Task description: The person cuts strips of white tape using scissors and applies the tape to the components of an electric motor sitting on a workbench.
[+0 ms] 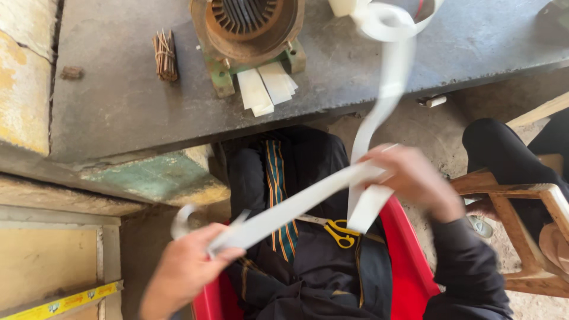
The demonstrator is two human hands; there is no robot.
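One grey bench (118, 101) spans the upper part of the view and carries the largest item, a motor stator housing (246, 29) with a slotted core and green mounting feet. Just in front of the housing, a small stack of white paper slips (267, 89) lies at the bench edge. A bundle of short brown sticks (165, 55) sits on the bench to the left, well apart from the housing.

Below the bench, the person sits on a red chair (406, 255), with yellow-handled scissors (341, 232) resting on the lap.

A long white paper strip (296, 204) runs diagonally between both hands, over the lap. From the right hand, the strip rises, blurred, to a loose coil (388, 24) at the top of the view above the bench.

The left hand (184, 266) is closed, pinching the lower end of the strip between thumb and fingers. The right hand (412, 178) is closed around the upper part of the strip, where a folded section hangs down; this hand is blurred.

A wooden stool (521, 207) stands at the right.
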